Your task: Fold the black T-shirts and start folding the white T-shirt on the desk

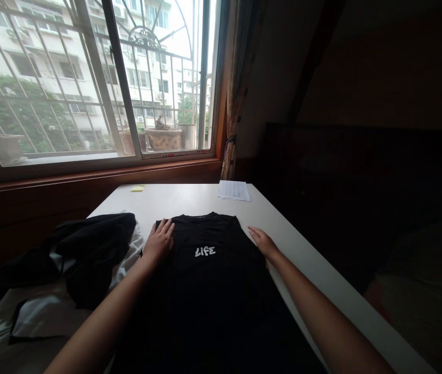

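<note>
Flanking black shirt (209, 291) at side edges, hands (160, 241) (264, 242) uncurled, white tabletop (177, 196) stretching beyond

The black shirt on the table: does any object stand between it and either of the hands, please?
Nothing visible does. The left hand lies on the left side of the black shirt, and the right hand is at its right edge. The pile of clothes is off to the left.

This looks like a room in a home: a patterned curtain (237, 88), tied back, hangs beside a sliding window (122, 78) (flowerpots (164, 140) stand outside, facing apartment buildings (75, 54)).
</note>
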`<state>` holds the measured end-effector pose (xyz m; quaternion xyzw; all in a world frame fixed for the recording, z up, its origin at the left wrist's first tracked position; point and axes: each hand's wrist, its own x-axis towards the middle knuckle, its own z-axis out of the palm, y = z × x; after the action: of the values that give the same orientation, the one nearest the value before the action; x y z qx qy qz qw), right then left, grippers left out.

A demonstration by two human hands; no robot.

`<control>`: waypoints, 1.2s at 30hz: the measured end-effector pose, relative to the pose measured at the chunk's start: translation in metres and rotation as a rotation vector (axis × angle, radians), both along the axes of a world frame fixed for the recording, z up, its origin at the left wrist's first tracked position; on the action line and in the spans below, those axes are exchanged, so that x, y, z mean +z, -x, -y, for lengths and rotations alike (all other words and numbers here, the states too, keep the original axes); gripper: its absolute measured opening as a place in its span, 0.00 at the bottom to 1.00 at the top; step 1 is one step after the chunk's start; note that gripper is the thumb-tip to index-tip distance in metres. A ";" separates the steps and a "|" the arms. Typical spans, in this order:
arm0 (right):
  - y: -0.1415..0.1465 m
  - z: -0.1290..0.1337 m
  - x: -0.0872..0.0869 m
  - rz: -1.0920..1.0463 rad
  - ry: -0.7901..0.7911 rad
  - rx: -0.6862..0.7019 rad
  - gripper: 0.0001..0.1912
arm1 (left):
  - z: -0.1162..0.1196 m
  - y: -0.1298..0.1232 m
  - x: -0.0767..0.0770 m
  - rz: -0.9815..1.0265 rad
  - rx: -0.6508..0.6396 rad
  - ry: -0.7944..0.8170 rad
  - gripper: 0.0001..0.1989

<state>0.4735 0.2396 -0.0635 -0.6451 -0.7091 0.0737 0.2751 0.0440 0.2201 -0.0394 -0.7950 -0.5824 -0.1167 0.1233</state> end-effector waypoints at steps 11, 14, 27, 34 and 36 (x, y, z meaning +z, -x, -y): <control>-0.043 0.102 -0.012 -0.152 0.044 0.126 0.30 | 0.142 0.045 -0.028 0.079 -0.420 0.157 0.28; -0.045 0.120 -0.014 -0.130 0.009 0.201 0.29 | 0.161 0.058 -0.026 0.104 -0.427 0.152 0.28; -0.037 0.156 -0.006 -0.089 -0.072 0.124 0.25 | 0.158 0.055 -0.021 0.136 -0.399 0.123 0.23; -0.039 0.158 -0.002 -0.114 -0.095 0.082 0.23 | 0.170 0.042 -0.009 0.107 -0.555 0.115 0.22; -0.040 0.157 -0.003 -0.108 -0.103 0.083 0.23 | 0.175 0.036 -0.005 0.097 -0.566 0.139 0.23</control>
<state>0.5136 0.0821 -0.0663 -0.5953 -0.7220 0.0830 0.3427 0.0079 0.0449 -0.0448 -0.9259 -0.3492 -0.1443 0.0032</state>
